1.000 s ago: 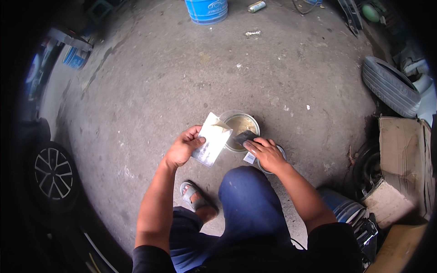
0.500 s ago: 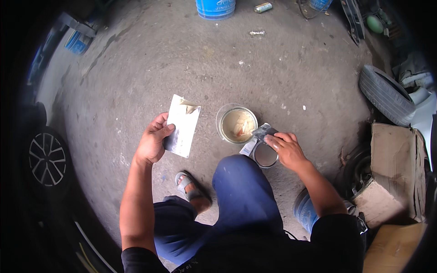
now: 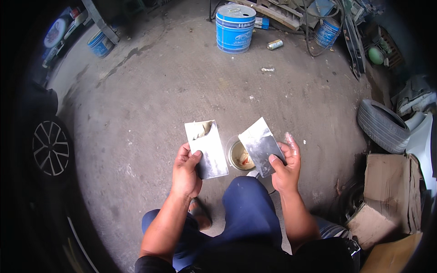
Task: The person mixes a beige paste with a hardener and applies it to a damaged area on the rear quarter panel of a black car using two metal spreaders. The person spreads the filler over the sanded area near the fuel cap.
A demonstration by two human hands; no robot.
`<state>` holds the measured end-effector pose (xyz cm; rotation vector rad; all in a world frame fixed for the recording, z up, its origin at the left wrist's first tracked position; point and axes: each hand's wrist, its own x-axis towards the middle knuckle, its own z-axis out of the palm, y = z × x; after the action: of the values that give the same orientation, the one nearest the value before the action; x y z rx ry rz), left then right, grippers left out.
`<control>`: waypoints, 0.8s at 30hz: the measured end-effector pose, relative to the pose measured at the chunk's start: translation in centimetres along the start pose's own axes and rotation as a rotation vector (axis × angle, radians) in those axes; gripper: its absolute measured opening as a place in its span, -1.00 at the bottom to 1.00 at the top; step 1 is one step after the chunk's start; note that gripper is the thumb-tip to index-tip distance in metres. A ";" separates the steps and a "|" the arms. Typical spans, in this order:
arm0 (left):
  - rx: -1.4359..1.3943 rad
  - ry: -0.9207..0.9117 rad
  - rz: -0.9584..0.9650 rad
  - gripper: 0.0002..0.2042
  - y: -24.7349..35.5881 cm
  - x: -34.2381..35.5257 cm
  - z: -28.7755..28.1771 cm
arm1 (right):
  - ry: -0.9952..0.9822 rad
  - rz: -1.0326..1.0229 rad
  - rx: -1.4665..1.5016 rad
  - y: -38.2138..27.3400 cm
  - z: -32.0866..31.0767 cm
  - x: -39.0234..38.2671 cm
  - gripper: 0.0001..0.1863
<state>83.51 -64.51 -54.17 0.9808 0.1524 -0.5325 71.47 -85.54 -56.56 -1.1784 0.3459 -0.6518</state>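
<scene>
My left hand grips a flat rectangular metal putty spreader, thumb on its face. A smear of cream putty clings to that blade's far end. In my right hand is a second putty spreader, dark and shiny with a pale far edge, tilted toward the first one. The two blades are apart. Under the right-hand blade stands an open can of cream putty with a reddish streak, partly covered by it. Whitish residue marks my right fingers.
A blue bucket and a small spray can stand or lie ahead on the concrete floor. On the right are a tire and cardboard boxes. A car wheel is at the left.
My right hand has come up from beside the putty can and turned its spreader face up. My left hand has moved right, bringing the blades closer together. The view has tilted up.
</scene>
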 end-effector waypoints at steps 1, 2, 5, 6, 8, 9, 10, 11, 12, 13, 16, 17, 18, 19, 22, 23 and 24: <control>-0.037 0.018 -0.003 -0.76 0.0 -0.3 0.4 | -0.024 -0.074 -0.101 0.0 0.7 -0.1 -0.30; -0.066 0.006 0.001 -0.75 0.0 -0.3 0.6 | -0.049 -0.147 -0.199 0.0 1.4 -0.1 -0.31; -0.114 0.035 -0.014 -0.78 -0.5 -0.8 0.9 | -0.110 -0.348 -0.356 0.1 4.0 -0.6 -0.37; -0.130 0.032 -0.015 -0.78 -0.7 -0.9 0.8 | -0.133 -0.447 -0.390 0.4 4.5 -0.7 -0.38; -0.191 0.038 0.013 -0.77 -0.6 -1.0 0.9 | -0.220 -0.597 -0.522 0.3 5.5 -0.8 -0.41; -0.209 0.033 0.040 -0.77 -0.5 -1.1 1.0 | -0.265 -0.623 -0.523 0.5 5.8 -1.2 -0.41; -0.228 0.028 0.067 -0.76 -0.4 -1.3 1.2 | -0.308 -0.648 -0.523 0.7 6.1 -1.5 -0.42; -0.245 0.023 0.093 -0.75 -0.2 -1.4 1.4 | -0.331 -0.643 -0.530 0.6 6.7 -1.8 -0.43; -0.246 0.019 0.136 -0.74 0.0 -1.5 1.5 | -0.359 -0.616 -0.510 0.7 6.9 -2.1 -0.42; -0.247 0.014 0.178 -0.73 0.3 -1.6 1.7 | -0.400 -0.589 -0.487 0.9 7.0 -2.1 -0.42; -0.226 -0.010 0.305 -0.71 0.9 -1.6 1.6 | -0.461 -0.626 -0.523 1.2 7.4 -1.6 -0.40; -0.215 -0.020 0.347 -0.71 1.1 -1.6 1.6 | -0.471 -0.658 -0.552 1.3 7.5 -1.2 -0.39; -0.210 -0.011 0.369 -0.71 1.2 -1.6 1.6 | -0.475 -0.684 -0.589 1.4 7.7 -0.9 -0.39; -0.205 -0.002 0.391 -0.72 1.4 -1.5 1.6 | -0.478 -0.710 -0.626 1.6 7.7 -0.5 -0.39; -0.166 -0.026 0.440 -0.72 2.0 -1.5 1.1 | -0.440 -0.705 -0.690 2.6 7.1 0.6 -0.39; -0.149 -0.042 0.453 -0.72 2.3 -1.5 0.9 | -0.383 -0.579 -0.621 2.9 6.7 0.2 -0.38; -0.185 -0.063 0.408 -0.73 2.8 -1.5 0.7 | -0.330 -0.449 -0.549 2.8 6.8 0.1 -0.37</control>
<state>83.56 -63.34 -51.13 0.7860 -0.0552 -0.1703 76.24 -79.89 -56.68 -1.8917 -0.0354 -0.7555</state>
